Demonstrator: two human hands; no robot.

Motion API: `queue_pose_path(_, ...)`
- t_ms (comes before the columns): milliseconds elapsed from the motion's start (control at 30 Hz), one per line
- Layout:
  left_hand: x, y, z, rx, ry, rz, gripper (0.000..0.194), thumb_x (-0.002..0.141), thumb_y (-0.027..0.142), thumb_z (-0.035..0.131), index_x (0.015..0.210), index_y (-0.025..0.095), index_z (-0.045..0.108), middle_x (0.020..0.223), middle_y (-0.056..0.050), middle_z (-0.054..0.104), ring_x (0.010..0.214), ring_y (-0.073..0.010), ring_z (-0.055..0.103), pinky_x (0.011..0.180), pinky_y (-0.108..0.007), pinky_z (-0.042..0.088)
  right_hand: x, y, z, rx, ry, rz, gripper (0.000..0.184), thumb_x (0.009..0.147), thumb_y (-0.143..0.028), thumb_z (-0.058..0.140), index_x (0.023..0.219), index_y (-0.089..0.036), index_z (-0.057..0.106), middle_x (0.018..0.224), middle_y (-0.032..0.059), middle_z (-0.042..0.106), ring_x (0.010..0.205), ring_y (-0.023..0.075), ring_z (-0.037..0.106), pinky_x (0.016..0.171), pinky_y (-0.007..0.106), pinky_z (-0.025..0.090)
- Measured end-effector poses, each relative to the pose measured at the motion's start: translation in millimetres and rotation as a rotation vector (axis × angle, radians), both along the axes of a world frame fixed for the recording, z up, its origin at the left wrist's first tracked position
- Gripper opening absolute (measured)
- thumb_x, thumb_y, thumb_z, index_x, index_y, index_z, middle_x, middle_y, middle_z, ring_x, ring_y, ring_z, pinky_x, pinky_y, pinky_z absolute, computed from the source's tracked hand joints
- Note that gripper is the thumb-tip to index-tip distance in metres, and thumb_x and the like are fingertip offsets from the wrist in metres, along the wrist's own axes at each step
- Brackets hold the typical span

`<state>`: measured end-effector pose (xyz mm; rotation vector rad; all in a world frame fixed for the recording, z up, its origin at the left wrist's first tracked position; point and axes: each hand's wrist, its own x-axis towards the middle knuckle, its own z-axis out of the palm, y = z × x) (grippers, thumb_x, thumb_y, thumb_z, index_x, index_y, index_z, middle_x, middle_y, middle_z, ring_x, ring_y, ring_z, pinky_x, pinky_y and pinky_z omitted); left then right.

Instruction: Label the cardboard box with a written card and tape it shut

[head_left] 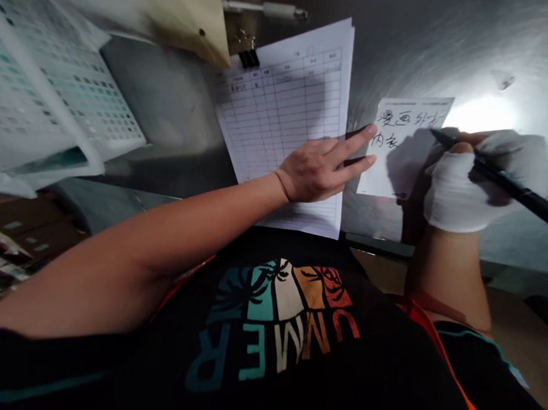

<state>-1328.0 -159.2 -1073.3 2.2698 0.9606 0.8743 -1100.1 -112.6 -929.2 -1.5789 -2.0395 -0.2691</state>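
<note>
While right hand [461, 185] grips pen [503, 179], note [398, 144] partly shadowed, characters blurred

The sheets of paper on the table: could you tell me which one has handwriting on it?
The small slip under the right hand's black pen; the larger sheet under the left hand is a printed grid form.

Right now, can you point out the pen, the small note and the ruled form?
pen [511, 185], head view, middle of its black barrel.
note [398, 154], head view, its written left half.
form [285, 100], head view, middle of the ruled grid.
</note>
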Motion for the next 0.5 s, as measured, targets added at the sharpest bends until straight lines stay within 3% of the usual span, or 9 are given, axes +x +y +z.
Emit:
queue_pose_path(100, 2, 2, 0.2, -0.084, -0.012, -0.014, 0.062, 0.116, 0.024, 0.04, 0.174, 0.025, 0.061, 0.185, -0.018, 0.049, 0.121, -0.0304, 0.074, 0.101, -0.05, 0.061, 1, 1, 0.4, -0.021, 0.037, 0.042, 0.026, 0.091, -0.051, 0.06, 0.08, -0.028, 0.058, 0.075, 0.0088, 0.07, 0.071, 0.0269, 0.074, 0.072, 0.042, 0.058)
queue_pose_path(333, 1, 4, -8.3, -0.048, -0.043, -0.032, 0.066, 0.113, 0.02, 0.039, 0.176, 0.024, 0.059, 0.19, -0.018, 0.042, 0.128, -0.0351, 0.074, 0.101, -0.054, 0.062, 2, -2, 0.1, 0.04, -0.007, 0.1, 0.025, 0.095, -0.05, 0.054, 0.083, -0.028, 0.056, 0.075, 0.0078, 0.069, 0.069, 0.0252, 0.072, 0.07, 0.042, 0.059)
queue_pose_path(500, -1, 3, -14.3, 0.2, -0.043, 0.041, 0.065, 0.109, 0.011, 0.042, 0.171, 0.018, 0.062, 0.184, -0.023, 0.049, 0.118, -0.0319, 0.074, 0.091, -0.05, 0.063, -3, -2, 0.2, -0.053, 0.014, 0.02, 0.015, 0.084, -0.043, 0.056, 0.086, -0.033, 0.046, 0.078, 0.0086, 0.071, 0.072, 0.0254, 0.073, 0.076, 0.042, 0.061)
